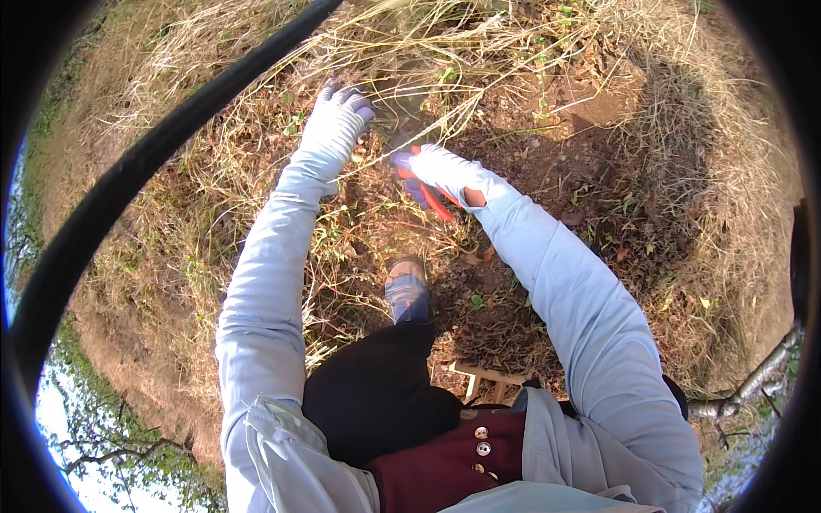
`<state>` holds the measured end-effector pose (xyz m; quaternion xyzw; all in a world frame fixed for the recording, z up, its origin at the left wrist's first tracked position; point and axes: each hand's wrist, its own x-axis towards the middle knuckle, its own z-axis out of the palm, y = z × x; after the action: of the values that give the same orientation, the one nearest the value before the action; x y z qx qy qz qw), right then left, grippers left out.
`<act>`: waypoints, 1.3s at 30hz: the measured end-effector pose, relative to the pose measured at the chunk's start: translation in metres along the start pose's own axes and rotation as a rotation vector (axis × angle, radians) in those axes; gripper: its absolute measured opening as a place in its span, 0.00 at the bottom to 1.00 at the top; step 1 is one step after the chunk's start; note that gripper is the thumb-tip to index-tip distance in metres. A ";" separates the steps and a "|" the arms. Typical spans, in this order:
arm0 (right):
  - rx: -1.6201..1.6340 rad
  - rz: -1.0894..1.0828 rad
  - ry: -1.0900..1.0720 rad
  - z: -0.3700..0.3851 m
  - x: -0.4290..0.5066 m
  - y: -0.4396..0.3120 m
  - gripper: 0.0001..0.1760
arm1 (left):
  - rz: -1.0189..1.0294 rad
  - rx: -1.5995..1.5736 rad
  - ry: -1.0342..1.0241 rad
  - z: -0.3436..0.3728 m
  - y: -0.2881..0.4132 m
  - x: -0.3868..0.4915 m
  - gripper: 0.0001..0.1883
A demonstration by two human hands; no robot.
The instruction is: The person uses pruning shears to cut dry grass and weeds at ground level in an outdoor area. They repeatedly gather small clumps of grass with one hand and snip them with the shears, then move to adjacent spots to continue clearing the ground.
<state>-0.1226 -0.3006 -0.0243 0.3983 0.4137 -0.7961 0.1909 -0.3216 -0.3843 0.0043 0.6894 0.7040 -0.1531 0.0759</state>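
Note:
My right hand [417, 168], in a white and purple glove, grips red-handled pruning shears [437, 200]. Their handles stick out below the palm, while the blades are blurred or hidden. To the left and farther forward, my left hand [340, 112] wears a similar glove. Its fingers bend down among dry grass [385, 90], and whether they pinch any stems cannot be made out. A long pale grass stem [442, 122] runs slantwise between the two hands. Under them lies brown soil [564, 154] with leaf litter and small green weeds.
My shoe [407, 285] stands on the ground below the hands. A small wooden frame [484, 377] shows beside my leg. Tall dry grass [192, 51] spreads ahead. A black strap or cable [160, 134] crosses the view at left. A bare branch [763, 378] lies at lower right.

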 end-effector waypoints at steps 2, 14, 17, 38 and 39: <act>-0.223 0.104 -0.088 0.002 -0.010 -0.001 0.17 | -0.030 -0.071 0.107 0.001 0.002 -0.004 0.12; 0.404 0.245 -0.145 -0.007 -0.100 0.041 0.27 | 0.057 -0.549 0.275 0.006 0.056 0.088 0.20; 0.505 0.253 -0.045 -0.008 -0.108 0.046 0.29 | 0.106 -0.265 0.130 -0.009 0.047 0.120 0.24; 0.502 0.182 -0.155 -0.035 -0.061 -0.009 0.16 | -0.223 -0.848 -0.155 0.006 0.010 0.086 0.14; 0.518 0.163 -0.170 -0.036 -0.055 -0.010 0.16 | -0.534 -1.341 -0.244 0.004 0.014 0.079 0.14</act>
<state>-0.0782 -0.2670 0.0124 0.3977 0.1456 -0.8878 0.1800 -0.3115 -0.3102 -0.0258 0.2776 0.7769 0.2217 0.5198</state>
